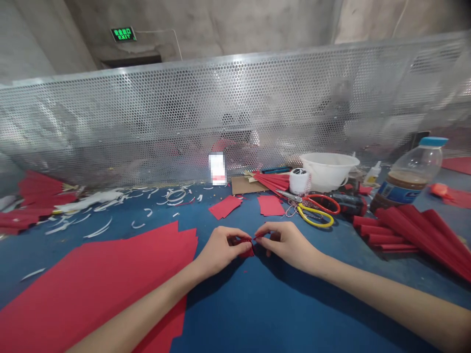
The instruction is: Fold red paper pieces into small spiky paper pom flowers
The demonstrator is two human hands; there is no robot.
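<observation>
both forearms reach in from the lower corners of the view and angle inward, so the wrists sit low and the hands meet just above the middle of the blue work table [235, 314]. the left hand [221, 251] is curled narrow, its fingers bunched and its thumb on top, and the right hand [287, 245] mirrors it, with its fingers bent and its thumb and forefinger reaching toward the left hand. together they pinch a small folded piece of red paper [246, 247] between them, with the bulk of it held at the left hand's fingertips and its tip touching the right hand's. to the left of the left hand, and partly under that forearm, lies a wide stack of red paper sheets [91, 279]. beyond the hands sit two loose red paper rectangles [225, 206], well apart from the fingers, with curled white paper trimmings [110, 215] farther out past the left hand. beyond the right hand lie scissors with red and yellow handles [316, 212], a spool of white twine [299, 181] and a white plastic basin [327, 170]. farther right of that hand rests a heap of pleated red paper fans [415, 235], with a plastic bottle with a blue cap [408, 176] behind it.
</observation>
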